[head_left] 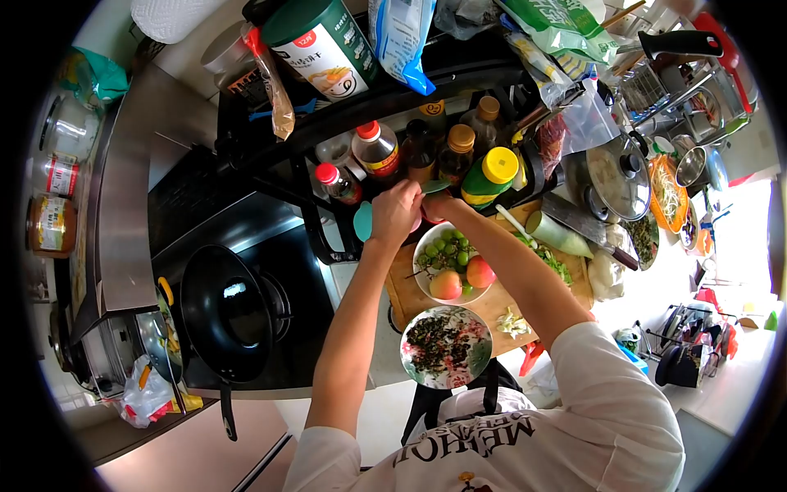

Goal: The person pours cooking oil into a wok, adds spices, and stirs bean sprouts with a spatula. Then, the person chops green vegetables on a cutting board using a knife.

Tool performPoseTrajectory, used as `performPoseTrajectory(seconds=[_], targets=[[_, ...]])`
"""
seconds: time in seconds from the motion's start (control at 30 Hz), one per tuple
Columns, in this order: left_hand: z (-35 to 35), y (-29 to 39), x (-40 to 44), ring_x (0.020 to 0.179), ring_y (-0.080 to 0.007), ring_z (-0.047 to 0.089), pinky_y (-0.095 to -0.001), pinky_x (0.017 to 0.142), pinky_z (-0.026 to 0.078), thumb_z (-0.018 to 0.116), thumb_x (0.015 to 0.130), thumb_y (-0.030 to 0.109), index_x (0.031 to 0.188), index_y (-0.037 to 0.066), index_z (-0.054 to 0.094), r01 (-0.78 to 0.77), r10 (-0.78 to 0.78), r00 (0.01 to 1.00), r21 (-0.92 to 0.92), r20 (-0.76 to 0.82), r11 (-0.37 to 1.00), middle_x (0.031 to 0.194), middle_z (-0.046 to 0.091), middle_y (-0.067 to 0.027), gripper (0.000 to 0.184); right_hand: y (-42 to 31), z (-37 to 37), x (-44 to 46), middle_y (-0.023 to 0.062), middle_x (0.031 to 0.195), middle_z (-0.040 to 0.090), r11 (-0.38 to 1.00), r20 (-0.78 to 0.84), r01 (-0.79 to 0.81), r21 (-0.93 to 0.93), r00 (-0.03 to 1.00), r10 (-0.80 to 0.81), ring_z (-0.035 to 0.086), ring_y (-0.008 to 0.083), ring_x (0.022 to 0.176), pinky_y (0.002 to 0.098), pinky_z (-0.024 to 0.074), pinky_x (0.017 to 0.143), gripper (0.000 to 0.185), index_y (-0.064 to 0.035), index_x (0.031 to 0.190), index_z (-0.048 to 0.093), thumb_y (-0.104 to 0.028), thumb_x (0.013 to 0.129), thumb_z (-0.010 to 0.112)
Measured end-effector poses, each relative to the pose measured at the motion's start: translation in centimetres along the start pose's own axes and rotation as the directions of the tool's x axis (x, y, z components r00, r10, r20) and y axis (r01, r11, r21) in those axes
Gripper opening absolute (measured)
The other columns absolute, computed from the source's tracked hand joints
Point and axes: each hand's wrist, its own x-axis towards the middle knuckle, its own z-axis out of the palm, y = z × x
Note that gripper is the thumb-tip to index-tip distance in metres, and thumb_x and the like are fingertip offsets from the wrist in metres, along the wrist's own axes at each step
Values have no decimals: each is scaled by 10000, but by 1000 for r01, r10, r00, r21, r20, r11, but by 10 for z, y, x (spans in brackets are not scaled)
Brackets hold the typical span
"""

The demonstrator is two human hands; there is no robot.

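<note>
Both my hands meet at the front of the bottle rack. My left hand (397,211) is closed, with its fingers bent beside a flat green round piece (435,187), perhaps a lid. My right hand (438,205) comes in close against it under that piece, its fingers mostly hidden. What they grip I cannot make out. A teal round lid (363,221) lies just left of my left hand. Behind the hands stand a red-capped bottle (376,152), a smaller red-capped bottle (338,184) and a green bottle with a yellow cap (490,177).
Below my forearms, a bowl of green grapes and peaches (454,261) rests on a wooden cutting board (403,283). Nearer me is a plate of dark chopped food (447,346). A black wok (228,312) sits on the stove at left. A cleaver (578,223) lies at right.
</note>
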Motion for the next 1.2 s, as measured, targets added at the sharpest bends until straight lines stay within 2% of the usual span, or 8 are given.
performPoseTrajectory(seconds=[0.17,0.27,0.37,0.47,0.67,0.9,1.17,1.2], targets=[[0,1,-1,700,-343,636,-440,579,491,686,813,133,815,73,587,15,-15,1000,7,-1,1000,795,632,-98,116,1,-2,0,148,966,702,999,21,46,-21,999,-46,660,313,938,377,514,797,137,-54,852,699,-140,816,599],[0,3,-1,702,-334,640,-423,574,490,692,814,123,807,61,593,22,-22,1000,10,-4,1000,790,647,-106,117,0,0,-2,168,982,692,999,-31,42,15,999,-41,648,333,951,380,511,812,150,-33,867,685,-61,765,578],[1,2,-2,707,-334,641,-424,576,492,691,815,125,811,62,592,20,-20,1000,14,-5,1000,793,649,-104,117,11,19,14,165,984,690,997,-64,45,66,997,-41,643,335,964,379,511,807,158,-34,882,677,-62,766,574],[1,2,-3,716,-334,643,-426,579,493,690,816,125,814,62,591,20,-20,1000,20,-10,1000,797,650,-102,118,4,-3,1,148,970,688,997,84,60,43,994,-63,641,326,959,371,511,799,159,-37,896,667,-63,767,576],[1,5,-3,700,-355,635,-447,588,501,665,807,115,815,77,583,17,-17,1000,10,-24,1000,808,635,-103,90,-18,-43,-27,112,1003,678,995,213,44,-84,977,-25,636,266,957,346,509,796,174,-59,933,657,-61,775,585],[2,7,-5,737,-365,635,-459,603,494,642,822,117,820,63,583,53,-53,999,13,11,999,815,646,-122,80,-1,-17,-7,129,1048,675,996,89,86,9,992,-86,622,286,973,369,495,823,172,-60,931,680,-71,799,571],[-1,5,-1,720,-369,635,-465,601,499,637,830,113,837,77,573,29,-29,1000,44,-3,999,807,637,-118,75,-18,-48,-22,63,1137,613,977,316,95,-188,948,-31,587,244,1062,301,471,871,265,-120,1099,591,-147,875,452],[-1,4,0,726,-369,636,-468,604,498,639,831,117,841,77,571,37,-37,999,42,-5,998,809,638,-118,79,-18,-48,-21,74,1132,619,991,317,62,-117,948,-22,595,251,1052,311,479,859,270,-106,1096,590,-127,852,476]])
